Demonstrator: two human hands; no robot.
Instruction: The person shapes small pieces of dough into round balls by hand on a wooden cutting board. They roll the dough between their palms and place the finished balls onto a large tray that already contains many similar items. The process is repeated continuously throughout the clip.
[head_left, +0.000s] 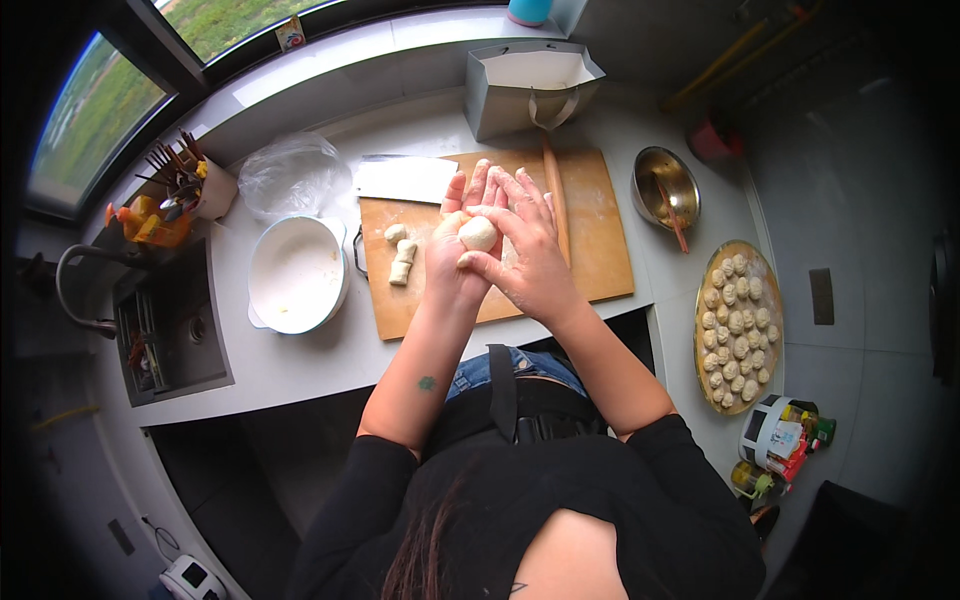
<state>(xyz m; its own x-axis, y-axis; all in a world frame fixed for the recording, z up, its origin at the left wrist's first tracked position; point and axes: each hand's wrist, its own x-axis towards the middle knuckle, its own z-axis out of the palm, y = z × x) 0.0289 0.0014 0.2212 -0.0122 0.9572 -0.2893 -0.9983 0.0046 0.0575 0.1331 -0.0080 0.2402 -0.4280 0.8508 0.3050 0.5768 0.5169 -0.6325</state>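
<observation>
A round, smooth dough ball (478, 234) rests on the upturned palm of my left hand (448, 244). Around it curve the thumb and index finger of my right hand (534, 251), and both hands have flour on the fingers. They are above a wooden cutting board (600, 225). To the left on that board lie a small dough piece (395, 233) and a short dough strip (403, 262). A wooden rolling pin (555, 195) lies right of my hands, partly hidden by them. A cleaver (405, 178) with a broad pale blade lies along the board's far edge.
Left of the board stand a white pot (294, 277) and a clear plastic bag (289, 172), with a sink (176, 330) beyond. A paper bag (510, 105) is behind. To the right are a metal bowl (666, 180) with chopsticks and a tray (701, 300) of pleated buns.
</observation>
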